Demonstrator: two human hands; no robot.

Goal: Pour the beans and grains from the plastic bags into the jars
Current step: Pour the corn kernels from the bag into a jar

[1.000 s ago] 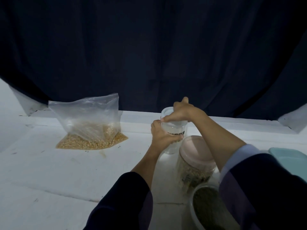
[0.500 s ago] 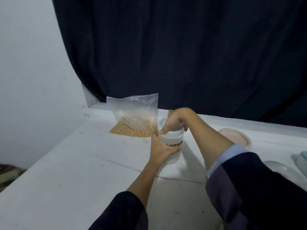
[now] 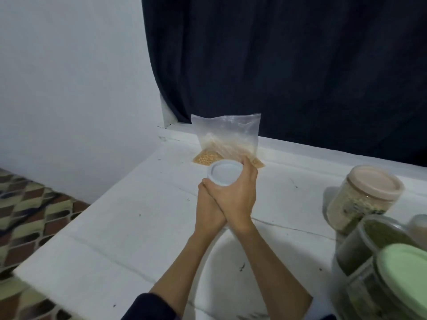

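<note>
Gripping: both my hands wrap the white-lidded jar (image 3: 225, 173) at frame centre; the right hand (image 3: 238, 195) curls round its lid rim and overlaps the left hand (image 3: 209, 207), which holds the jar body below.
Step in hand: I judge I am unscrewing or steadying this jar before filling; its lid is still on.
Grain bag: the clear plastic bag (image 3: 228, 137) of yellow kernels stands just behind the jar, above centre, top apparently closed, leaning toward the dark curtain (image 3: 288, 65).
Next move: lid off and set aside, then one hand to the bag's top; the bag is floppy, so I expect to pinch a spout.
Other jars: a pink-lidded jar (image 3: 365, 197) at right, green-lidded jar (image 3: 406, 273) at lower right, apparently filled already.
Edges: the white table (image 3: 115, 227) ends in a corner at lower left, with patterned floor (image 3: 27, 204) beyond; spilled grain there would drop.
Open room: bare tabletop lies left of my hands, good for the lid; the right side is crowded.
</note>
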